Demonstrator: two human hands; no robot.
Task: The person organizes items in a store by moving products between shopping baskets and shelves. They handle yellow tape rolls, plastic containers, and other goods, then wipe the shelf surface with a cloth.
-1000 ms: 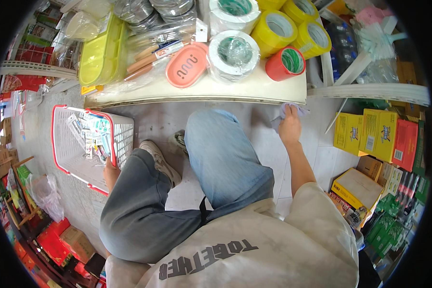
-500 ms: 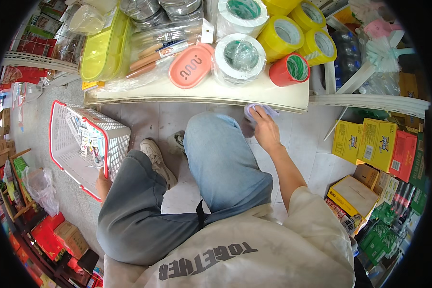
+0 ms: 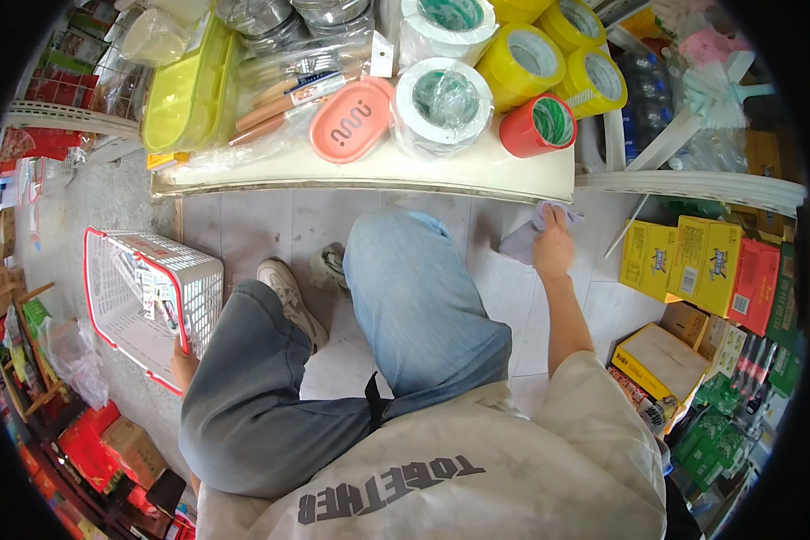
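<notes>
1. Gripping a purplish cloth (image 3: 519,243) in the right hand (image 3: 553,249), by the front edge of the shelf (image 3: 513,176), near its right corner.
2. Holding a white basket (image 3: 209,274) by its red rim (image 3: 183,315), left hand (image 3: 183,366), fingers partly hidden.
3. Looks like wiping underway, tbh; can't tell cleaned from uncleaned.

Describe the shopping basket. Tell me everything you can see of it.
The basket looks like pale plastic, with perforated walls and a red band around its open mouth. Small packages lie inside, leaving part of it bare. It is beside the left leg, and the left hand holds its near edge at the red band. Whether it rests on the floor is unclear.
</notes>
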